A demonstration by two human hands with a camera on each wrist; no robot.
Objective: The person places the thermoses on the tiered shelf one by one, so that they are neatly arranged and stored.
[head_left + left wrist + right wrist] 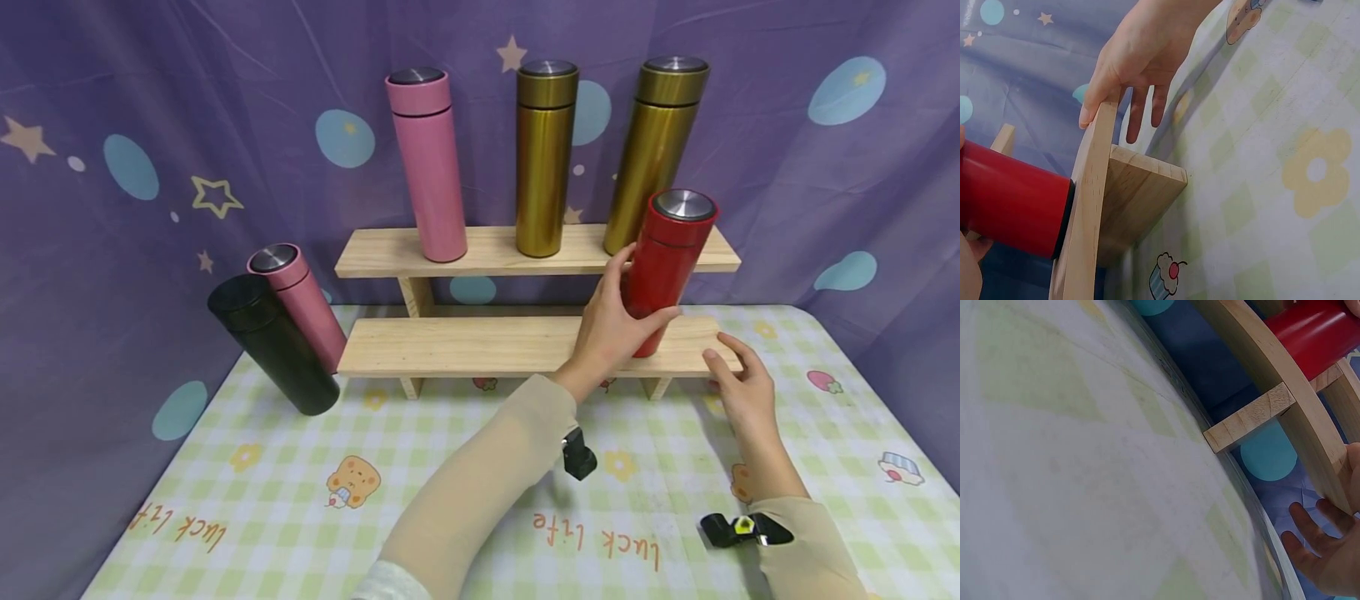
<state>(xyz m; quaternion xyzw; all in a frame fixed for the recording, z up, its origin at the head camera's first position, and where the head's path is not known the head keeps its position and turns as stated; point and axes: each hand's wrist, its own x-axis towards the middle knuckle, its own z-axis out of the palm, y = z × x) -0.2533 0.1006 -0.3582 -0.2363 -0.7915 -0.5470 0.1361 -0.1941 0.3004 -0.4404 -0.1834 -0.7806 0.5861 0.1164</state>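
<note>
My left hand (611,321) grips a red thermos bottle (670,258) from its left side, thumb across the lower front. In the left wrist view, the base of the red bottle (1016,197) meets the board of the lower tier. That board belongs to a two-tier wooden shelf (465,346). At its right end, my right hand (746,392) pinches the board's edge. The left wrist view has the right thumb on the board's upper face, with other fingers (1138,115) hanging loosely below it. Part of the right hand (1329,556) is cut off in the right wrist view.
On the upper tier stand a pink bottle (429,167) and two gold bottles (546,167), one partly behind the red bottle. Left of the shelf, a black bottle (277,350) and another pink bottle (307,308) stand on the checked tablecloth (450,483). A patterned curtain (247,100) hangs behind.
</note>
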